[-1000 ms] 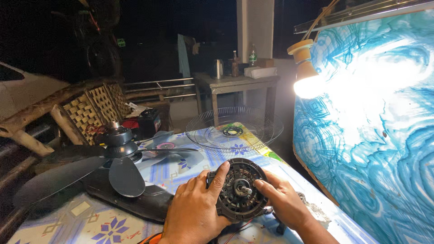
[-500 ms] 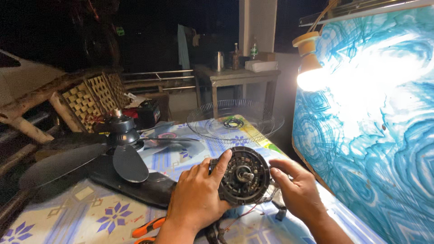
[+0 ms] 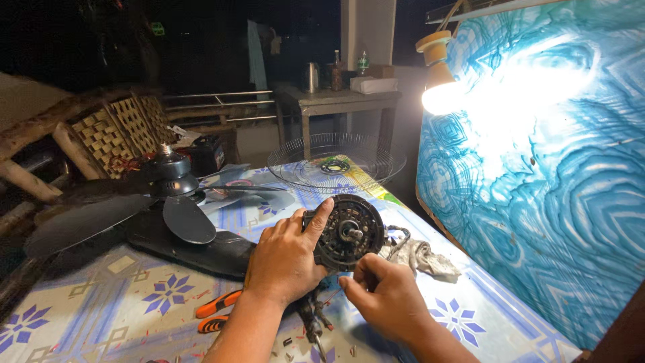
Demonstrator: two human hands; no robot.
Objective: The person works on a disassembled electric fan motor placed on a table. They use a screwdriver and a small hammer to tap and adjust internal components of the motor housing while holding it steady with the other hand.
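My left hand (image 3: 285,259) grips a round black fan motor housing (image 3: 351,232) and holds it tilted on edge above the table, its shaft facing me. My right hand (image 3: 386,296) sits just below and in front of the housing, fingers curled and pinched near its lower rim; whether it holds something small I cannot tell. Wires trail from the housing toward a crumpled grey rag (image 3: 423,257) on the right.
A black fan blade assembly (image 3: 168,202) lies left on the patterned tablecloth (image 3: 101,302). Orange-handled pliers (image 3: 218,310) and a screwdriver (image 3: 312,329) lie near me. A wire fan guard (image 3: 336,165) rests at the far end. A lit bulb (image 3: 440,94) and blue patterned panel (image 3: 551,175) stand right.
The housing was tipped up from lying flat under both hands. My right hand left its face and dropped below its lower rim. The view shifted slightly.
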